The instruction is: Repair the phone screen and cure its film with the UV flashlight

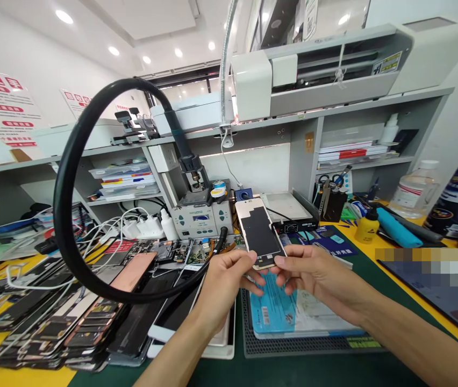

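Between my two hands a phone screen assembly [259, 232] is held up, tilted, its back with a black panel and pale border facing me. My left hand [229, 271] pinches its lower left corner between thumb and fingers. At the lower right corner, my right hand [313, 269] grips it the same way. Below the hands lies a blue and white flat package [273, 309] on a dark perforated mat [313, 346]. Left of my left wrist, white-edged phone screens [229, 344] lie partly hidden by my forearm.
Stacks of phone parts [87, 317] cover the left side. A thick black hose [65, 215] arches from the grey hot-air station [202, 220]. Right stand a yellow bottle [367, 226], a clear bottle [414, 188] and a tool holder [329, 201]. A dark screen [426, 290] lies at far right.
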Available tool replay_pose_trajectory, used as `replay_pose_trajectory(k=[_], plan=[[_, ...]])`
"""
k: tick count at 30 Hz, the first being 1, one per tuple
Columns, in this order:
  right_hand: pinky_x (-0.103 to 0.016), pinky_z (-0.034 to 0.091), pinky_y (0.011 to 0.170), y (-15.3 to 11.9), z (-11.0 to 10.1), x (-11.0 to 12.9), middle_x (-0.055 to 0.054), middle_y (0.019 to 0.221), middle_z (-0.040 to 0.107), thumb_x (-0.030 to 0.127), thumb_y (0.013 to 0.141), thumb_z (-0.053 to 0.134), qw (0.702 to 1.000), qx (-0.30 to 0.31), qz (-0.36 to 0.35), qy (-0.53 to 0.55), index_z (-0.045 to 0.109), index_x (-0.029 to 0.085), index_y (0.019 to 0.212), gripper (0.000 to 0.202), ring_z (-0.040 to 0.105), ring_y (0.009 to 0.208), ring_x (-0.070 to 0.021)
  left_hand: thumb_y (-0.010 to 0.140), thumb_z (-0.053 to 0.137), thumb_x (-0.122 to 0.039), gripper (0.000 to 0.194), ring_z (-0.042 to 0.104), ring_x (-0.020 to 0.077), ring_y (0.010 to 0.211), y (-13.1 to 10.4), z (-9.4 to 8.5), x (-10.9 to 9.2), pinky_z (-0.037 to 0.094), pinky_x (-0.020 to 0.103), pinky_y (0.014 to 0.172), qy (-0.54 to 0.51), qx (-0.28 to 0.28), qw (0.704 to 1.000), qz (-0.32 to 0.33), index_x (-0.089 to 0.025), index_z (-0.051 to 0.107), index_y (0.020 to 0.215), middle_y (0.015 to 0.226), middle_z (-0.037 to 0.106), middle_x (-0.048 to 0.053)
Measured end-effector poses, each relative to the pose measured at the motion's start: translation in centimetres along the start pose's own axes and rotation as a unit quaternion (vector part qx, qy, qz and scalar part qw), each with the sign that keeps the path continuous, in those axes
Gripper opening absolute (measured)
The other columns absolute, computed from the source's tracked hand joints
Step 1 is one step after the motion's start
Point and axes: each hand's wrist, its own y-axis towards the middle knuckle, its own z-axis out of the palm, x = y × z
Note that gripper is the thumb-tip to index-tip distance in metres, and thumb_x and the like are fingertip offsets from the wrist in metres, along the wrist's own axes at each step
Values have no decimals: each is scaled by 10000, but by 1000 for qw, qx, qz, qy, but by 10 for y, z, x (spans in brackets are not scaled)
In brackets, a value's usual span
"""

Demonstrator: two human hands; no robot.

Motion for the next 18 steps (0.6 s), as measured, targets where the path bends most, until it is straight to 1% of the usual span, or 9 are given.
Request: replay_pose_trajectory(k=[6,10,14,18], plan=[[-277,511,667,0,0,1,-44,848,714,397,840,800,1000,3,-3,-5,705,156,830,260,650,748,-145,849,697,-460,364,614,150,627,1,0,1,557,288,606,29,-4,1000,11,-107,721,763,725,685,79],[-282,502,654,-1,1,2,-45,797,712,396,825,809,1000,6,-7,-12,699,147,807,273,646,726,-151,841,698,-470,359,613,150,617,0,0,2,560,296,608,41,-7,999,23,-130,678,730,700,669,58],[-293,504,662,-1,2,2,-35,760,697,403,833,801,1000,11,-11,-16,695,151,858,275,646,733,-161,851,672,-461,339,621,159,624,-2,0,2,564,306,617,48,2,998,31,-146,653,727,680,655,45],[-285,498,650,-2,2,3,-10,730,661,409,827,805,1000,6,-16,-14,658,166,811,285,652,744,-162,856,663,-449,333,632,167,632,-1,-1,2,561,300,624,62,10,997,38,-154,629,704,657,639,38]])
